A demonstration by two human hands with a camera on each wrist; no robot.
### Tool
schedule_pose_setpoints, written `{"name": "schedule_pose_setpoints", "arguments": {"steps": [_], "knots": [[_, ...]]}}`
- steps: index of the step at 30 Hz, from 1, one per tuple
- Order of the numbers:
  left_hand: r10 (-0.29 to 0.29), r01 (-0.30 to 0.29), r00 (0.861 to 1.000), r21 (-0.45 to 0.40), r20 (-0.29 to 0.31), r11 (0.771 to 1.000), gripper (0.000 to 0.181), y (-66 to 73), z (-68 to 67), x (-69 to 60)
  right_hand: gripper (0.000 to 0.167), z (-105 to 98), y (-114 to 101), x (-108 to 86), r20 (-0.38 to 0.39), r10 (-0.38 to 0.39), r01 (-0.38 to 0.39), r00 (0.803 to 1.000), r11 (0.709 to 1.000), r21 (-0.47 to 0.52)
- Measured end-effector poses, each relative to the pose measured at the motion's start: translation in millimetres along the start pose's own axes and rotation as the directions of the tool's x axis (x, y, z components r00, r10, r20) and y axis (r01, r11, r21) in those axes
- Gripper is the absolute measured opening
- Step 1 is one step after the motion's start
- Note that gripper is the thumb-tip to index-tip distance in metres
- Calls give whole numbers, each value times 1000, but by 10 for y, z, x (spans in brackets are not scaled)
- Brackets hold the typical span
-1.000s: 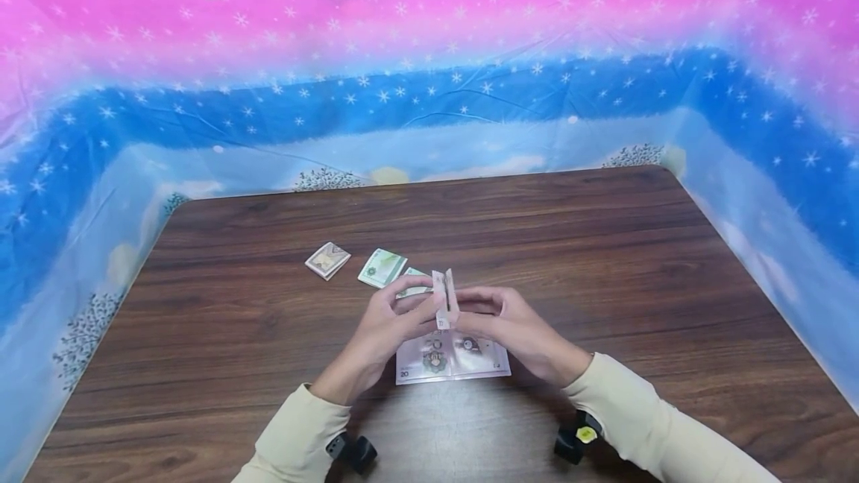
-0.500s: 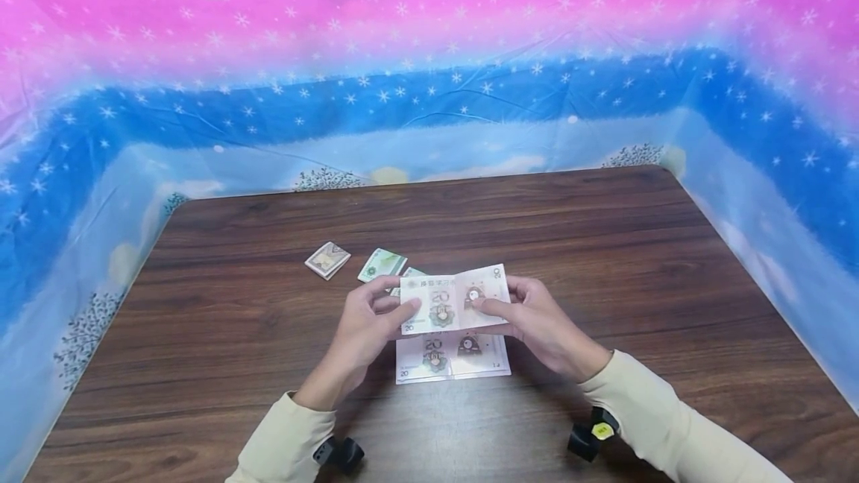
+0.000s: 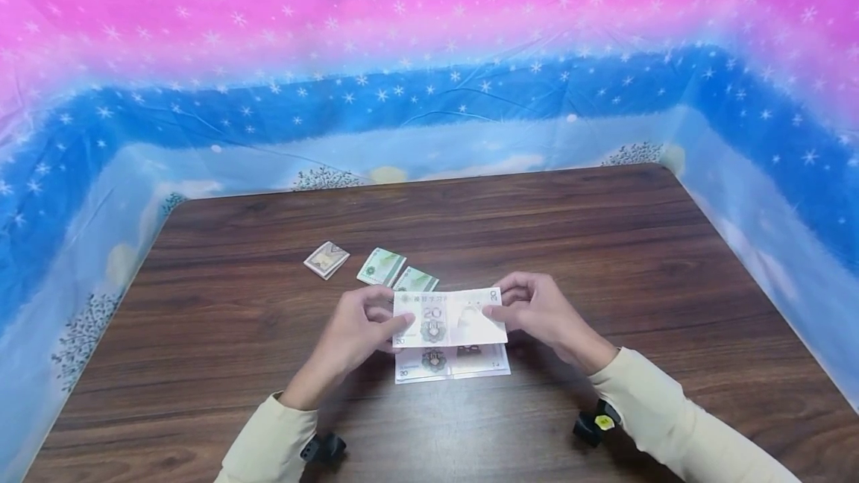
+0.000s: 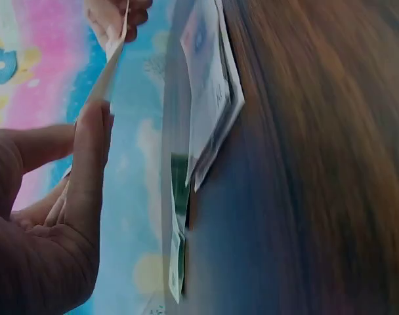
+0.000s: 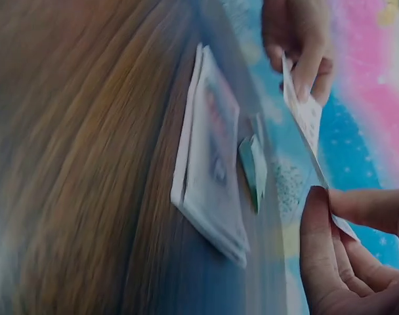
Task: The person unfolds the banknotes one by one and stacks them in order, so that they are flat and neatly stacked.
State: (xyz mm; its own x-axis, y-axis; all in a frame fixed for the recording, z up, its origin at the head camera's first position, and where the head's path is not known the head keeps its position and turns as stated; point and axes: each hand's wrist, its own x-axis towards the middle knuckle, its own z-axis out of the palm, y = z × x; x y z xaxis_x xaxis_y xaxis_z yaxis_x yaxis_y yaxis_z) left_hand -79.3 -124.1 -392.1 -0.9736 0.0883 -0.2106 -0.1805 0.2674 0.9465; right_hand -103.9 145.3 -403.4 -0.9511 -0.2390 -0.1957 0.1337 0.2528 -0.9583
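A pale 20 banknote point(image 3: 439, 326) is stretched out flat between both hands, above the table. My left hand point(image 3: 356, 334) pinches its left end between thumb and fingers; my right hand point(image 3: 546, 319) pinches the right end in the same way. Beneath it, other pale 20 notes point(image 3: 450, 371) lie on the table, partly covered by the held one in the head view. The left wrist view shows the held note point(image 4: 107, 75) edge-on, apart from the layered notes point(image 4: 209, 85) on the wood. In the right wrist view the note point(image 5: 311, 141) slants between the two hands.
Two folded green notes point(image 3: 381, 267) point(image 3: 417, 279) lie on the table just beyond the left hand. Farther left is a folded brownish note point(image 3: 326, 260). The dark wooden table point(image 3: 570, 229) is bordered by a pink and blue patterned cloth point(image 3: 429, 95).
The held note, folded and upright a second ago, has been opened out flat. Both hands have moved apart and it has come lower, nearer the notes below. More of the second green note shows.
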Motion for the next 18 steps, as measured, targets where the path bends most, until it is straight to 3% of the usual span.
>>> {"name": "schedule_pose_setpoints", "arguments": {"steps": [3,7,11,14,18], "knots": [[27,-39,997,165,76,985,41,-22,-32,-11,25,-1,39,0,17,-89,91,996,984,-156],[23,-74,989,354,144,932,43,-45,-1,-26,23,44,71,-1,52,-177,183,983,901,-395],[31,-103,989,519,145,848,38,-77,49,-28,26,95,108,4,91,-211,227,973,821,-524],[68,-132,990,625,125,770,33,-108,74,-25,30,117,145,6,95,-232,242,968,768,-593],[87,-122,993,719,85,685,37,-126,97,-34,39,121,175,1,77,-232,223,970,711,-667]]}}
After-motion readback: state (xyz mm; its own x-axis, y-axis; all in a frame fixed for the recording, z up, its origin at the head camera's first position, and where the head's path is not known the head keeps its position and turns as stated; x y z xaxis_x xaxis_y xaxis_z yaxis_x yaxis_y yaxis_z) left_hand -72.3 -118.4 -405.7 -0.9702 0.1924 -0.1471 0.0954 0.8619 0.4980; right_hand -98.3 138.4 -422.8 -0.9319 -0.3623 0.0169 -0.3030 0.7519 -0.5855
